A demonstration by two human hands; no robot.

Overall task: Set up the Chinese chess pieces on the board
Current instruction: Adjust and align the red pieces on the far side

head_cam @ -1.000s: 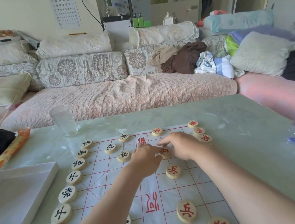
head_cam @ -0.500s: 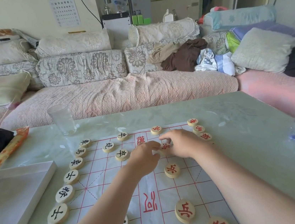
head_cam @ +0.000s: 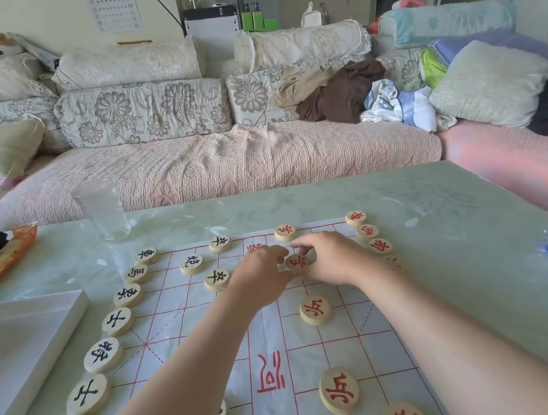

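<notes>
Right grip (head_cam: pixel 332 260) pinches 1 round pale wooden piece with red character (head_cam: pixel 298 262) lying on the far half of the white red-lined paper board (head_cam: pixel 342 354); left grip (head_cam: pixel 260 274) curled against the piece's left edge, hold cannot be told.

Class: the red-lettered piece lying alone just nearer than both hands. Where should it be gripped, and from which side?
Pinch the red-lettered piece across its rim, thumb and finger on opposite edges, coming from above. It is a flat disc lying face up on the board, with no neighbour touching.
</notes>
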